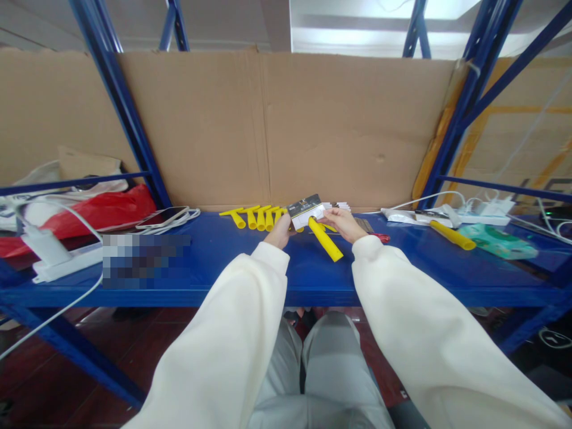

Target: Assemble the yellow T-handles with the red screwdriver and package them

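Just above the blue shelf, between both hands, is a small black-and-white box. My left hand is closed on its left end. My right hand pinches its right end, fingertips at the white edge. A yellow handle sticks out from the box's lower side toward me; the head of that tool is hidden, and I cannot tell whether it is inside or behind the box. Behind my left hand lie several yellow T-shaped tools in a row. Beyond my right hand is a stack of white-edged pieces, partly covered.
On the right are another yellow tool, a green plastic pack and white power strips with cables. At left lie a red bag and a white power strip. Cardboard backs the blue shelf.
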Tool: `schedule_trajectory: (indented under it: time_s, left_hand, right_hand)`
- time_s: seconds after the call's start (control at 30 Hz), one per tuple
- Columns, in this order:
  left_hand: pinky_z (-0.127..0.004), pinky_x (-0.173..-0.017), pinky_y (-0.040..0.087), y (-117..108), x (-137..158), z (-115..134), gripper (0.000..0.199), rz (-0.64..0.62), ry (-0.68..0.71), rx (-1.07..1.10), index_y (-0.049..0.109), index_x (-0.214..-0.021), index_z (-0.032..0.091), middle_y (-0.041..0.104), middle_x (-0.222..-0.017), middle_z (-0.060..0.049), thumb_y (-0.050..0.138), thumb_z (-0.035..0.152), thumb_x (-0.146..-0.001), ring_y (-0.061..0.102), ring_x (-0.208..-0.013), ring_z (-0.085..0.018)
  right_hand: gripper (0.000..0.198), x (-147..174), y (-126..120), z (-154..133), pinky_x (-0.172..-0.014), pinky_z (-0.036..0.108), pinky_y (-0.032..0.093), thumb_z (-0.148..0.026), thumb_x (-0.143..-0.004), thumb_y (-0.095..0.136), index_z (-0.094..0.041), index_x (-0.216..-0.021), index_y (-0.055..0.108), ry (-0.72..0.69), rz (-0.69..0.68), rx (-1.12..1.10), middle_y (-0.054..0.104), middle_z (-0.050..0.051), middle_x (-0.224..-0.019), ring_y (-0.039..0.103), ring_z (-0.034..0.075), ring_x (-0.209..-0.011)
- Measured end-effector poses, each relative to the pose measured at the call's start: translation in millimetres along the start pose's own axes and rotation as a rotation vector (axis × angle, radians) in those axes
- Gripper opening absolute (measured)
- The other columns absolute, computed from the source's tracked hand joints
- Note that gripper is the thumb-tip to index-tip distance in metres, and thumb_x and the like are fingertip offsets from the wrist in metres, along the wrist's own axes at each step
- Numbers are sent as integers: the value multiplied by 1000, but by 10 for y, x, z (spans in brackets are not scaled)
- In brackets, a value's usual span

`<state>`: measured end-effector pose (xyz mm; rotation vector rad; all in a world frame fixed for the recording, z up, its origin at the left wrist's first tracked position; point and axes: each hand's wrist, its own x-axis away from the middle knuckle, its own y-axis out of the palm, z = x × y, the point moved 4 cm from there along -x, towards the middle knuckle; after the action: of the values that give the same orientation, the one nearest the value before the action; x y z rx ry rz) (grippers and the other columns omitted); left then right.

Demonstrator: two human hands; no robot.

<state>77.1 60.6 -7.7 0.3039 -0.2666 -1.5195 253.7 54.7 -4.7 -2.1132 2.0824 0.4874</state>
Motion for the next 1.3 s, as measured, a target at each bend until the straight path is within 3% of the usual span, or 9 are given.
schedule_trajectory:
  time_s: [0.13,0.37,0.47,0.6,0.8,0.97,1.13,1.3]
  left_hand:
    - [-31,-62,51,36,2,35,30,-58,-40,30,67,-78,20,71,-72,-6,52,44,-89,66,-71,-21]
    - [-32,-63,53,33,-26,63,54,-91,-27,100,67,-81,19,74,-80,-10,48,68,-89,71,-84,-26]
    - [-29,-58,53,23,-45,39,41,-107,17,64,69,-81,18,74,-78,-10,61,58,-86,72,-80,-25]
    - [-23,-51,51,-2,-56,-2,13,-90,94,-80,68,-70,15,71,-68,-7,78,23,-71,67,-64,-18]
    - [-20,-47,48,-6,-23,-1,13,-45,113,-80,65,-60,15,66,-59,-4,69,7,-69,60,-53,-13]
    - [-23,-53,49,-38,-34,18,12,18,138,-37,64,-62,14,65,-60,-4,71,5,-67,61,-55,-14]
    - [-24,-56,49,-68,-70,13,16,79,154,-47,61,-60,15,63,-57,-3,68,4,-70,65,-62,-17]
    - [-23,-55,48,-80,-44,28,20,105,182,-99,60,-58,15,61,-56,-2,68,1,-68,60,-56,-14]
  right_hand:
    - [19,3,-9,-8,-86,30,60,-20,-83,77,-18,-69,64,-4,18,9,74,4,-71,74,15,-74]
    - [21,-7,-11,3,-85,30,61,-21,-81,79,-18,-67,63,-4,23,16,74,4,-72,74,16,-75]
    - [23,-12,-23,7,-84,31,61,-23,-79,80,-19,-66,62,-6,28,28,74,4,-72,74,18,-76]
    - [20,-11,-33,18,-83,29,60,-20,-79,79,-18,-66,64,26,48,49,73,3,-72,73,16,-73]
    - [20,2,-30,9,-66,23,57,-14,-80,75,-19,-64,63,28,88,181,70,0,-65,67,12,-61]
    - [32,-6,-83,-17,-45,19,44,-21,-74,82,-20,-62,53,-44,171,350,57,-5,-51,55,9,-45]
    - [36,58,36,-14,-39,19,41,-35,-73,84,-21,-64,51,-20,-29,366,58,-5,-50,51,8,-39]
    - [43,186,225,-1,-52,23,54,-26,-61,90,-22,-86,56,24,-196,250,67,-6,-71,63,11,-53]
